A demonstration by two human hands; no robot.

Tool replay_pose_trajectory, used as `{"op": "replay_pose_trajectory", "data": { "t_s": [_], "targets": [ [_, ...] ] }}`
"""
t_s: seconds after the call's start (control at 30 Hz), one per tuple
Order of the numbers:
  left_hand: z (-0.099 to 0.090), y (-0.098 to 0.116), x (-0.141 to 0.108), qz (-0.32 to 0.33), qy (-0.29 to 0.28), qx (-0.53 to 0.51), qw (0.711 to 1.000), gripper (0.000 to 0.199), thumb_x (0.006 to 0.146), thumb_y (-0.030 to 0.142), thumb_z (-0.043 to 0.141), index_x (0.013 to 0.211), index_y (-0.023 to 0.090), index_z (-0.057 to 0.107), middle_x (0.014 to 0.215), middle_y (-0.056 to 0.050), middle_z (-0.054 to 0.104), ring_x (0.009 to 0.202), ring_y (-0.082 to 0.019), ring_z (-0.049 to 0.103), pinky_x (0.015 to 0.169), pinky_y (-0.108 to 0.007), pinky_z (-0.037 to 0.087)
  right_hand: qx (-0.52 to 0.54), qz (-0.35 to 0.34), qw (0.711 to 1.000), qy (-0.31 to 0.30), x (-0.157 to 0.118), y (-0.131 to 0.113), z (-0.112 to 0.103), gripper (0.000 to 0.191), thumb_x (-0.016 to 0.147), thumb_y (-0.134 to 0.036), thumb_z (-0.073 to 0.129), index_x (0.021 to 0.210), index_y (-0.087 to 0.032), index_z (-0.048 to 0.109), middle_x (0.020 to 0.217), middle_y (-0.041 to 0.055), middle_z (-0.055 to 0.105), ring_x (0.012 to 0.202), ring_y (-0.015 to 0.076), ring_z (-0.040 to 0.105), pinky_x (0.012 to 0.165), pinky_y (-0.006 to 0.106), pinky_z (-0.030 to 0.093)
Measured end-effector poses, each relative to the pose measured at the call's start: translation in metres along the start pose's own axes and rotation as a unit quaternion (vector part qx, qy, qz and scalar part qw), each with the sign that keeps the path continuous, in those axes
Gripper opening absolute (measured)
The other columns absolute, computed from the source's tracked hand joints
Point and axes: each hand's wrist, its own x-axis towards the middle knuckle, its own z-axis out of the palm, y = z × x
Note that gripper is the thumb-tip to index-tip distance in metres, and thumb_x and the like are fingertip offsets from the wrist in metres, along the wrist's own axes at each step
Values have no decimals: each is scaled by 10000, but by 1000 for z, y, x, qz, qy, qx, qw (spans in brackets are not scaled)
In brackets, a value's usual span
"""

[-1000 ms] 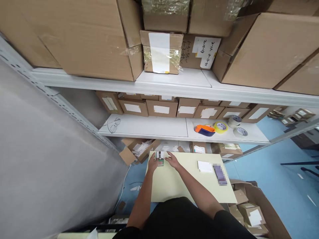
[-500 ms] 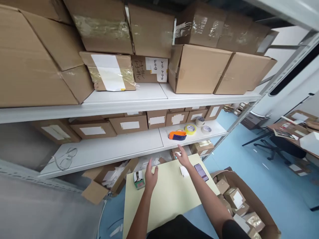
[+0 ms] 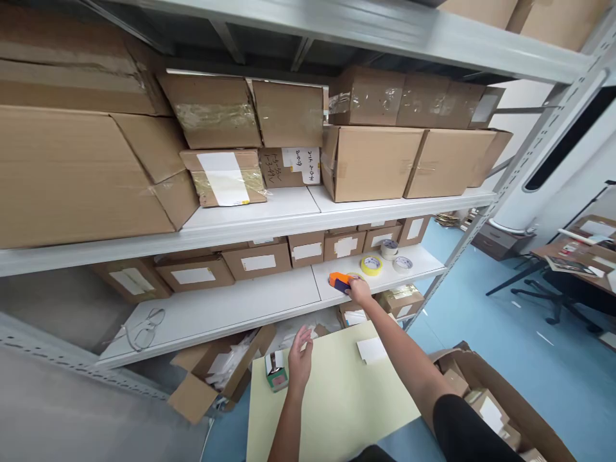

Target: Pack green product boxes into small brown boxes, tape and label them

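Note:
An orange and dark blue tape dispenser point(image 3: 341, 282) is on the middle shelf, near its front edge. My right hand point(image 3: 359, 290) reaches over the table and is closed around the dispenser's right end. Lower down, my left hand point(image 3: 301, 354) hovers over the pale yellow table point(image 3: 332, 404), empty and with its fingers apart. Close to its left stands a small green and white box point(image 3: 276, 371) with a dark opening on top. A white card point(image 3: 371, 350) lies on the table beside my right forearm.
Rolls of tape, one of them yellow point(image 3: 371, 265), sit right of the dispenser. Eyeglasses point(image 3: 144, 329) lie at the shelf's left end. Cardboard boxes point(image 3: 378, 163) line the shelf above. A large carton point(image 3: 520, 391) of small boxes stands right of the table.
My right hand has moved forward to the shelf and closed on the tape dispenser. My left hand stays open near the green box. The view has tilted up, and the phone is no longer visible.

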Motion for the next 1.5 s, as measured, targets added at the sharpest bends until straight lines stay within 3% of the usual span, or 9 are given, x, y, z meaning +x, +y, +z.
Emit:
{"op": "replay_pose_trajectory", "data": {
  "t_s": [0.1,0.23,0.43,0.63,0.87,1.0,1.13,1.3,1.5],
  "targets": [
    [-22,0,-3,4,29,36,999,672,876,635,638,1418,238,603,1365,-182,692,1296,-301,657,983,-405,577,37,-47,998,25,-21,-3,12,337,872,-200,700,1209,-201,708,1263,154,723,1227,330,627,1063,422,444],
    [-37,4,-6,-1,40,46,998,664,888,596,642,1436,226,584,1364,-188,689,1313,-296,644,1015,-418,560,94,-90,991,20,-76,-3,38,307,914,-220,651,1217,-226,700,1287,138,708,1238,340,610,1071,466,442],
    [-42,6,-24,-26,24,64,997,610,896,504,672,1443,251,577,1409,-164,670,1369,-290,598,1073,-444,527,132,-48,989,-36,-174,37,91,241,857,-174,666,1085,-223,726,1246,126,725,1260,345,597,1043,458,464],
    [-12,-1,-66,-46,21,51,997,623,913,479,657,1462,201,563,1449,-189,637,1388,-271,582,1167,-445,445,105,46,988,-102,-246,107,127,227,753,-114,669,956,-193,733,1144,130,773,1182,354,665,1018,434,486],
    [26,-24,-143,-83,30,67,994,617,899,495,666,1439,207,587,1432,-173,655,1387,-283,582,1141,-440,471,112,135,973,-148,-304,187,157,199,722,-99,649,895,-170,717,1027,181,790,1078,378,719,1004,488,474],
    [44,-34,-182,-113,29,85,989,606,900,498,662,1430,213,594,1425,-166,661,1379,-284,590,1124,-439,492,91,153,968,-179,-324,216,163,232,763,-103,602,949,-168,724,904,129,787,997,329,738,1013,517,467],
    [67,-37,-204,-132,33,88,987,580,904,497,656,1414,225,610,1429,-156,662,1375,-284,595,1117,-433,500,112,140,972,-149,-329,223,158,362,781,-149,621,1125,-206,715,1186,130,752,1235,304,648,1070,457,463],
    [92,-26,-204,-125,22,89,988,564,899,487,662,1392,214,630,1424,-158,666,1370,-290,597,1115,-440,500,207,113,969,-70,-320,204,141,491,856,-264,612,1335,-159,637,1353,167,668,1344,324,554,1150,482,427],
    [111,-3,-189,-107,31,101,989,519,928,488,647,1382,237,651,1474,-133,634,1382,-287,583,1140,-444,477,357,52,932,-35,-298,164,106,568,918,-396,585,1457,-219,563,1492,127,588,1400,311,524,1155,520,446]
  ]
}}
